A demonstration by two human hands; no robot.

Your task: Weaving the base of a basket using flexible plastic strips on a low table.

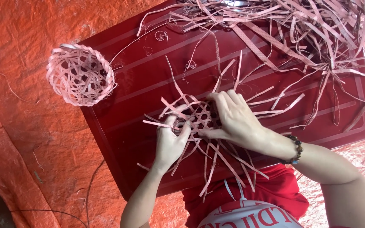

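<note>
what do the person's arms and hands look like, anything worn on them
Both forearms are bare, with no sleeves reaching them and no gloves on either hand. The right hand has a bracelet of dark round beads at its wrist. The left hand and its wrist carry nothing. No rings show on the fingers.

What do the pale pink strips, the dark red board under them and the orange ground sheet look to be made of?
Pale pink flat strips: thin, springy, matte, probably split bamboo or plastic band; which one is unclear.
Dark red ribbed board: glossy with moulded ridges and rounded corners, likely plastic.
Orange crinkled ground sheet: creased with a fine weave, seemingly plastic tarpaulin.
</note>
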